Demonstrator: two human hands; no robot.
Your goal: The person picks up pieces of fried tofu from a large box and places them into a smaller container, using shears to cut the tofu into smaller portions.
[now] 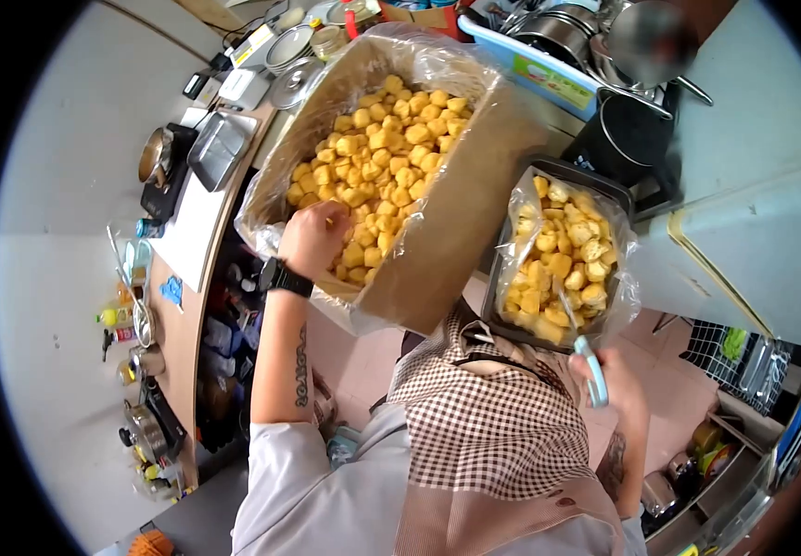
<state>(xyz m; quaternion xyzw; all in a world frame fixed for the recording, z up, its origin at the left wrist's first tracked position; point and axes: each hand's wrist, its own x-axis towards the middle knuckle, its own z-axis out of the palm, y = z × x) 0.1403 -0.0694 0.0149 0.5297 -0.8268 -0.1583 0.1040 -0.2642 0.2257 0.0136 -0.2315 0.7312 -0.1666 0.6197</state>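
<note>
My left hand (315,239), with a black watch on the wrist, reaches into a cardboard box (461,232) lined with clear plastic. Its fingers curl down at the yellow, rounded, peeled-looking pieces (387,139) inside; whatever they grip is hidden. In my right hand (621,380) is a small knife (591,371) with a light blue handle. Its blade points up over a dark tray (490,301) to the right of the box. Clear plastic lines this tray too, and more yellow pieces (558,250), some with brownish marks, lie in it.
A black pot (618,139) stands behind the tray, below a blue bin (530,65) of metal cookware. Along the left wall a counter (178,343) carries a steel pan (222,148), bottles and pots. A pale cabinet (743,232) is at the right, above a wire rack (734,366).
</note>
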